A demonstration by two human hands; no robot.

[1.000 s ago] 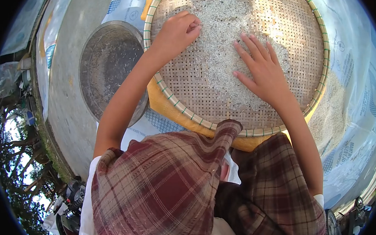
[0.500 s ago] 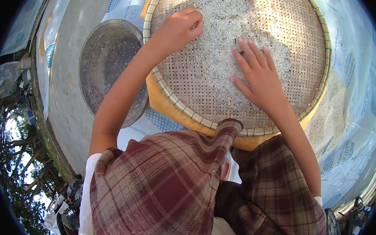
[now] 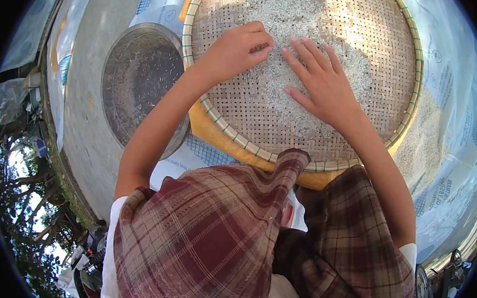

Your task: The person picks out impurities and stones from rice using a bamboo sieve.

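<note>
The woven tray (image 3: 236, 113) is cut off up top. The left arm (image 3: 161, 118) hides some of the basin (image 3: 131, 84). Anything in the left hand (image 3: 238, 52) is too small to see.

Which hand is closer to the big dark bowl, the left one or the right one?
Left. The left hand is over the side of the woven tray nearer the bowl. The right hand is spread over the rice, farther from it.

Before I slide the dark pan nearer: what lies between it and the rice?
The tray's rim, bare weave, the left arm crossing over, yellow cloth lower down: head view.
</note>
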